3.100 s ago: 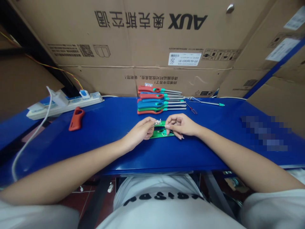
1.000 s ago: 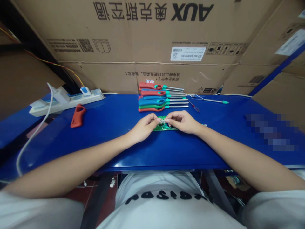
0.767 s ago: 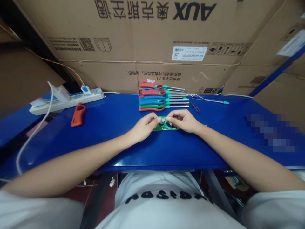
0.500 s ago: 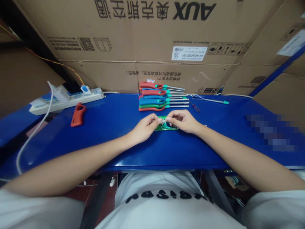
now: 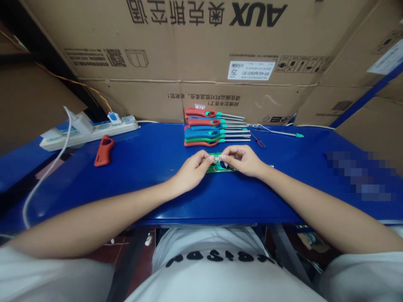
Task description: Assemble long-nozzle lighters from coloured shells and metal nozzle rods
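A green lighter casing half (image 5: 217,168) lies open-side up on the blue table in front of me, its inner parts partly covered by my fingers. My left hand (image 5: 192,171) is closed, thumb and fingers pinched on a small whitish lighter part (image 5: 216,160) over the casing. From the other side my right hand (image 5: 244,161) pinches at the same spot, its fingertips almost meeting the left ones. Whether both hands grip one part or two I cannot tell. A thin pale wire runs along the casing's near edge.
Several long-necked lighters (image 5: 201,134) are piled behind my hands. Right of them lie a small screwdriver (image 5: 260,143) and a metal tube with a green tip (image 5: 280,132). On the left are a red handle casing (image 5: 104,151) and a power strip (image 5: 91,133). Cardboard (image 5: 201,63) stands behind.
Almost nothing differs. The whole view has shifted very slightly, and both hands keep their pinch over the green casing.
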Demonstrator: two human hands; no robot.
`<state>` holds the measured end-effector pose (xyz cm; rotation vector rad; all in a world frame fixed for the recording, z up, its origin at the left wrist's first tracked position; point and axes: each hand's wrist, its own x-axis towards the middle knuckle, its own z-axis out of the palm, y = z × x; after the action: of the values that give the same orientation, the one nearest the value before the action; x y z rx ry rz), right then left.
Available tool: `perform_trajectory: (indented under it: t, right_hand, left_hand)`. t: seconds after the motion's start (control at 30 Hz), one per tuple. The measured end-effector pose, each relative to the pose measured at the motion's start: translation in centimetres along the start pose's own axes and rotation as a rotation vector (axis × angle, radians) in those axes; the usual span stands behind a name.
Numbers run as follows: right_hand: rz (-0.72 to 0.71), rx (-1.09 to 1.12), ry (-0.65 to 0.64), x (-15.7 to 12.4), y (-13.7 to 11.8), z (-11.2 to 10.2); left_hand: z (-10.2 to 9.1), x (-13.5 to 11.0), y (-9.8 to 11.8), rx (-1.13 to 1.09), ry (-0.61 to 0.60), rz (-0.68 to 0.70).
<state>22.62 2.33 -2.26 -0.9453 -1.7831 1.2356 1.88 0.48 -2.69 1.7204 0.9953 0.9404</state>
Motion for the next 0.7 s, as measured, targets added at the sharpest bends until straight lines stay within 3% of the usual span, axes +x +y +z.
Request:
perform_trajectory:
  t: [0.4,0.57,0.7]
  right_hand:
    - [0.028,-0.076,-0.032,0.0,0.2,0.1]
    - [0.038,-0.028,-0.089,0.2,0.2,-0.4]
    - [0.035,0.006,-0.082,0.4,0.2,-1.0]
  left_hand:
    - [0.0,-0.1,0.0,0.257,-0.042,0.016]
    - [-1.5,0.2,0.8,0.31,-0.122,0.059]
    - [-2.8,0.6,1.2,0.481,-0.129,0.162]
